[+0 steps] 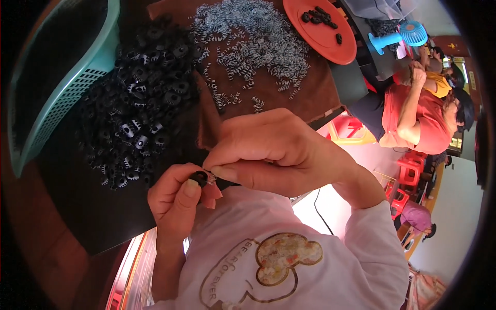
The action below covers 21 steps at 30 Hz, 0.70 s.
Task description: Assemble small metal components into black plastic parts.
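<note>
In front of my body, my left hand (173,201) pinches a small black plastic part (199,177) with a hole, between thumb and fingers. My right hand (276,155) reaches across from the right, its thumb and forefinger closed right beside that part. A tiny metal coil spring (211,179) shows just under the right fingertips, partly hidden by them. A pinkish-red scrap (211,196) shows by the left fingers; what it is I cannot tell. Beyond my hands lie a heap of similar black parts (139,103) and a spread pile of metal springs (253,36).
The springs lie on a brown cloth (310,88) over a dark table (93,217). A green perforated basket (72,93) stands at the left. A red plate (315,36) with several black pieces and a blue fan (400,37) are at the far right. Other people (413,113) sit beyond.
</note>
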Each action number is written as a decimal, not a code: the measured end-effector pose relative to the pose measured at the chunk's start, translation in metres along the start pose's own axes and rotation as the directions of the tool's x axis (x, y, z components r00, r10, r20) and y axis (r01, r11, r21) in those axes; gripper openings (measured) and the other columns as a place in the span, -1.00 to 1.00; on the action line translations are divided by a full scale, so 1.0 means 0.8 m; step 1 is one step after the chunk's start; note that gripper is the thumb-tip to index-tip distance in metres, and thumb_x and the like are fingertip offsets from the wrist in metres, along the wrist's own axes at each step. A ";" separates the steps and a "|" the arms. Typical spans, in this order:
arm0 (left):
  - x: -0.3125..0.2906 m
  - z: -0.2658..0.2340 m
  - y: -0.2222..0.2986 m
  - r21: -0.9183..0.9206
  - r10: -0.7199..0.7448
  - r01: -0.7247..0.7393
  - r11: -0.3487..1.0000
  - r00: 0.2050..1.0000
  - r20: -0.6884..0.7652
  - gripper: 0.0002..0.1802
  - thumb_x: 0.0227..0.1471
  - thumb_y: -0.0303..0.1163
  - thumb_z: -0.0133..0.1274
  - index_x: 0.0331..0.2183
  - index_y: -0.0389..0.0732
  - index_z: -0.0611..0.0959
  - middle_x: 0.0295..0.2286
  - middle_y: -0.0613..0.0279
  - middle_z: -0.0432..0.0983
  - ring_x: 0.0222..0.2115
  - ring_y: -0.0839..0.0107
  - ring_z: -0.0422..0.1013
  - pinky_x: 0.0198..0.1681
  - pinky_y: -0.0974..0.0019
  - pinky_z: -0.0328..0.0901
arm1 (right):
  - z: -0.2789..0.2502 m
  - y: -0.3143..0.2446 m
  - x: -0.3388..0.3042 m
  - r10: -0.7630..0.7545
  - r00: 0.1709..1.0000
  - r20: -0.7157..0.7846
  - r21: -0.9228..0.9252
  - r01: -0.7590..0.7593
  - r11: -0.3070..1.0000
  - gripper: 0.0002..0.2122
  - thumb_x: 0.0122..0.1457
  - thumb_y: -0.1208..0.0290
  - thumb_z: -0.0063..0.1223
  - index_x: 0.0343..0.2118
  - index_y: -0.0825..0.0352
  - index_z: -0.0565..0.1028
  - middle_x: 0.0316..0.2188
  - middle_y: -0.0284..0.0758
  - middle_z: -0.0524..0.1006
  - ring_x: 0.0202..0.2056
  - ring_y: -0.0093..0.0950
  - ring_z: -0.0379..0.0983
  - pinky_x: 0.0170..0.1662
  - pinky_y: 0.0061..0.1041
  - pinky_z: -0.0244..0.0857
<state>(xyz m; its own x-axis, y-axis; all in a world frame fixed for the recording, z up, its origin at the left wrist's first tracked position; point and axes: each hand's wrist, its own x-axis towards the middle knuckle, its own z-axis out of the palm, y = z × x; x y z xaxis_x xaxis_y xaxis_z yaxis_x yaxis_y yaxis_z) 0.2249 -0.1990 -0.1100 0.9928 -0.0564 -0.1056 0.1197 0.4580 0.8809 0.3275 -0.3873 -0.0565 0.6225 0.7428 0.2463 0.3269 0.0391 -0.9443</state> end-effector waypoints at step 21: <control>-0.006 0.000 -0.007 -0.037 0.049 -0.052 0.998 0.996 -0.078 -0.72 0.22 -0.31 -0.03 -0.22 -0.37 0.54 -0.50 0.20 0.53 -0.55 0.55 0.40 -0.45 0.50 0.34 | 0.046 -0.009 -0.026 -0.135 0.988 0.074 -0.684 0.149 0.714 -0.69 0.00 0.45 0.02 -0.18 0.49 0.44 -0.47 -0.30 0.34 -0.51 -0.39 0.44 -0.60 -0.48 0.31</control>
<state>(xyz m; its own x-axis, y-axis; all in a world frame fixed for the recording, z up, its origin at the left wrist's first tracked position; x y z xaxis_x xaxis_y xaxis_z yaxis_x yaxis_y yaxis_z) 0.2193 -0.2010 -0.1141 0.9945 0.0356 -0.0981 0.0680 0.4925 0.8677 0.2859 -0.3786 -0.0629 0.5181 0.7782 0.3550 0.8127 -0.3184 -0.4880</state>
